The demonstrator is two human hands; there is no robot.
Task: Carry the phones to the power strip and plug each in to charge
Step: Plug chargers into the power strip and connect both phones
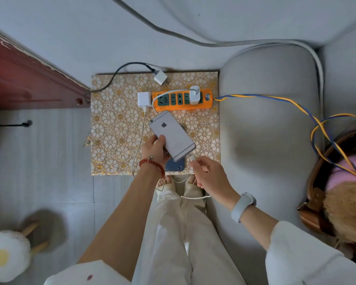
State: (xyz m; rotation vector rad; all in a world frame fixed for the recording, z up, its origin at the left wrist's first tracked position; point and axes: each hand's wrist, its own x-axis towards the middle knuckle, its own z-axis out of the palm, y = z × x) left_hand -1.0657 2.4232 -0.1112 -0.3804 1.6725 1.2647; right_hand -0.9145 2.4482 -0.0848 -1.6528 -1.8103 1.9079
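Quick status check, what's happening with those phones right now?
Left hand holds silver phone. Right hand pinches white cable plug near its port. Second phone lies beneath. Nothing in the way.

Left hand point(155, 150): arm extended forward, fingers curled in grip, thumb on top. Right hand point(209, 173): arm reaching from right, thumb and fingertips pinched together.

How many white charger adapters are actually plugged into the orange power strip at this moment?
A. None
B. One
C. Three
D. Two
B: only one white adapter stands in the orange power strip; a second lies on the patterned mat off the strip's left end, and a third lies loose behind it.
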